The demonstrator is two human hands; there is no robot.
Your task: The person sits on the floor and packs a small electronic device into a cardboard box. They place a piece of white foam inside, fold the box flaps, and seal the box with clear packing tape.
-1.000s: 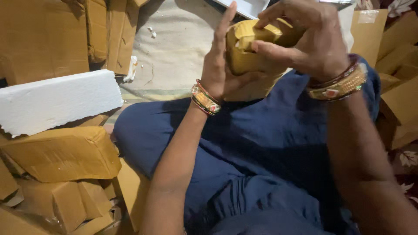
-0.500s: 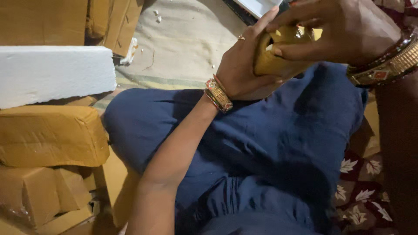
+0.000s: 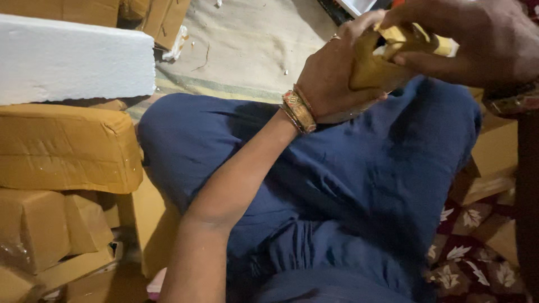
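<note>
Gripping a small parcel wrapped in glossy brown tape between both hands, the person is sitting cross-legged on the floor, with the parcel held above the far right knee, at the top right of the view. The left hand is cupping the parcel from the left, its fingers curled around the near side and a ring showing on one finger; red and gold bangles are circling that wrist. The right hand is reaching over from the right, its fingers pinching a loose yellowish strip of tape at the parcel's top. A dark bangle is sitting on the right wrist at the picture's right edge.

Dark blue fabric trousers are covering the lap beneath the hands. On the left, a white foam block is lying on top of a large tape-wrapped brown package, with more brown cardboard boxes stacked nearer. A beige woven mat is spreading across the far floor, and a maroon floral cloth is showing at the near right.
</note>
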